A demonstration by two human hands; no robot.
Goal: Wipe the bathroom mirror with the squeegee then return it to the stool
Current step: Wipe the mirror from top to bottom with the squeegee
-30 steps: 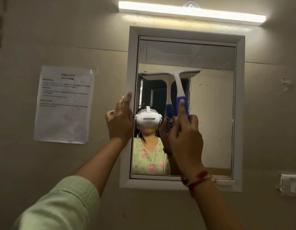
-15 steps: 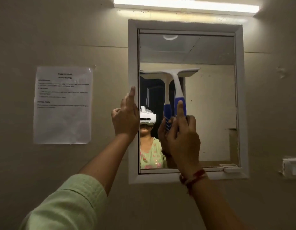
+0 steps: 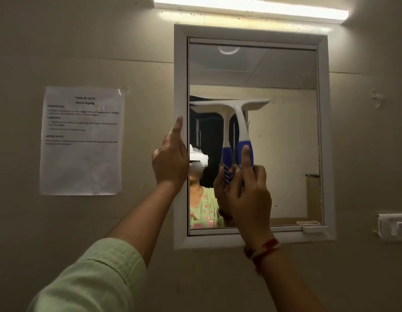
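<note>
The squeegee (image 3: 240, 122) is being held upright against the mirror (image 3: 285, 154) by the right grip (image 3: 247, 194). The fingers (image 3: 246, 156) of that grip are being kept clamped round the blue handle, with one of them being laid straight up along it. The white blade is being carried level at about mid-height of the glass, reaching from the left edge of the glass to roughly its middle. It appears to be touching the surface, since its reflection is being met edge to edge. A red thread band (image 3: 260, 248) is being worn at the right wrist.

The left grip (image 3: 170, 161) is being rested on the left side of the white mirror frame (image 3: 181, 75). It is holding nothing. Its forefinger is being held straight up along the frame, and the other fingers are being kept loosely bent. A pale green sleeve (image 3: 94, 278) is being worn on the left arm.

A printed sheet (image 3: 82, 140) is being displayed on the wall left of the mirror. The wall is being lit by a tube light (image 3: 251, 7) above the frame. A switch plate (image 3: 393, 226) is being shown at the right edge.
</note>
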